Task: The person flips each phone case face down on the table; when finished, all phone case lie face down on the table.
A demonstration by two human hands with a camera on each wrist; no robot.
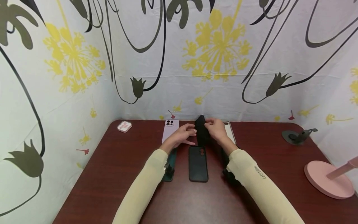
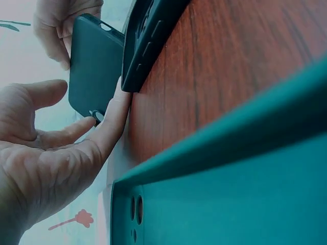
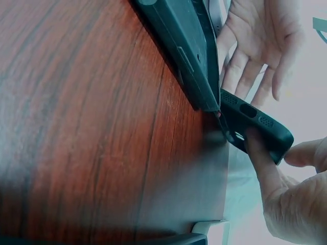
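A black phone case (image 1: 200, 132) stands tilted up at the back middle of the table. My right hand (image 1: 216, 129) pinches its right edge between thumb and finger. To its left is my left hand (image 1: 183, 134), fingers extended; in the left wrist view a fingertip touches the case near its camera hole. The case's openings, a wide one between two dotted grilles, face the right wrist view. Another dark phone case (image 1: 198, 168) lies flat in front of it. A teal case (image 1: 171, 160) lies under my left wrist, and a dark item under my right forearm is mostly hidden.
At the back lie a lavender phone case (image 1: 169, 130) and a white-edged case (image 1: 230, 132), partly covered by my hands. A small white-and-pink box (image 1: 124, 126) sits back left. On the right stand a dark stand (image 1: 297, 137) and a pink round base (image 1: 328, 179). Patterned cloth hangs behind.
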